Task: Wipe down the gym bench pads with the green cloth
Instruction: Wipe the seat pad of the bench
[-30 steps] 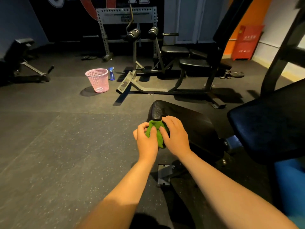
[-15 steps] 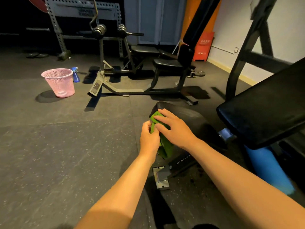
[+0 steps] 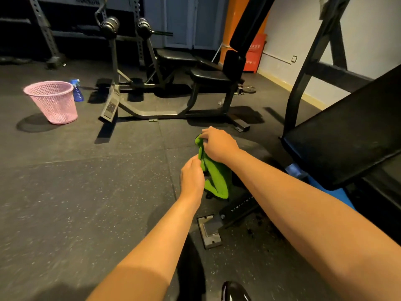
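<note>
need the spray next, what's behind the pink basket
A blue bottle stands just behind the basket, at its right edge. The basket covers part of the bottle; whatever else is directly behind it cannot be seen.

No legible text: blurred characters on red cabinet [image 3: 255,53], tiny marks on adjustment bar [image 3: 238,208]

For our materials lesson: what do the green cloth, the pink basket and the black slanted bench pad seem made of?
Green cloth: soft, matt, fuzzy fabric, perhaps microfibre; it hangs in limp folds. Pink basket: moulded plastic, likely; regular lattice holes. Black slanted bench pad: smooth vinyl-like cover, faint sheen; padding unseen.
</note>
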